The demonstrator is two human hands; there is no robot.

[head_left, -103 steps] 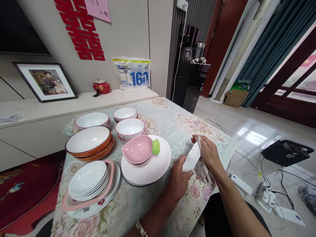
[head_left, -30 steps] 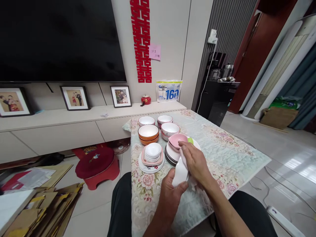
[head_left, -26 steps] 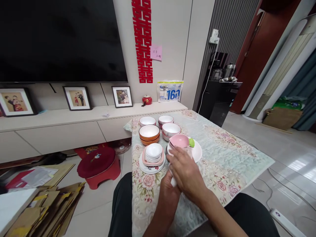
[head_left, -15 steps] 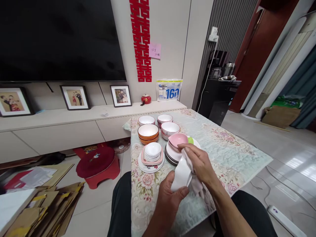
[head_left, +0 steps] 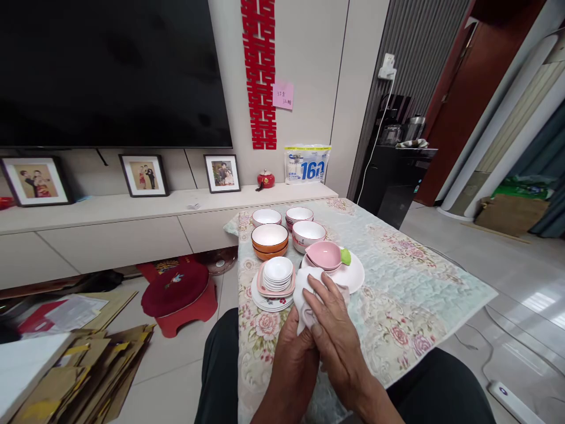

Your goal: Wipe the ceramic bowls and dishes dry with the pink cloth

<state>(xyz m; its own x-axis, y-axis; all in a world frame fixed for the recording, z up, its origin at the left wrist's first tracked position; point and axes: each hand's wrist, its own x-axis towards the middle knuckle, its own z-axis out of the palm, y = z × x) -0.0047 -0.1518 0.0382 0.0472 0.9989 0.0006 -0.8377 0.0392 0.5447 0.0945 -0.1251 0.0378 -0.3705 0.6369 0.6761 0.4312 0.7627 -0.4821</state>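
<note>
Close in front of me, my left hand (head_left: pixel 293 359) is wrapped round a white dish (head_left: pixel 301 294), whose exact shape is mostly covered. My right hand (head_left: pixel 333 324) lies over it, fingers together, pressing a pale cloth (head_left: pixel 344 291) against it. Just beyond the hands, a pink leaf-shaped bowl (head_left: pixel 324 254) with a green tip rests on white plates (head_left: pixel 355 274). To their left, a stack of small white bowls (head_left: pixel 278 270) sits on a pink square dish (head_left: pixel 262 290) above flowered plates (head_left: pixel 260 300).
Farther back stand orange bowls (head_left: pixel 269 238) and white red-rimmed bowls (head_left: pixel 309 232) on the flowered tablecloth (head_left: pixel 406 294). A red stool (head_left: pixel 176 300) and flattened cardboard (head_left: pixel 101 371) are on the floor at left. A power strip (head_left: pixel 514 400) lies at right.
My right hand has come left and down, laying the cloth over the white dish. Both hands are now close together. The view has shifted slightly to the left.
</note>
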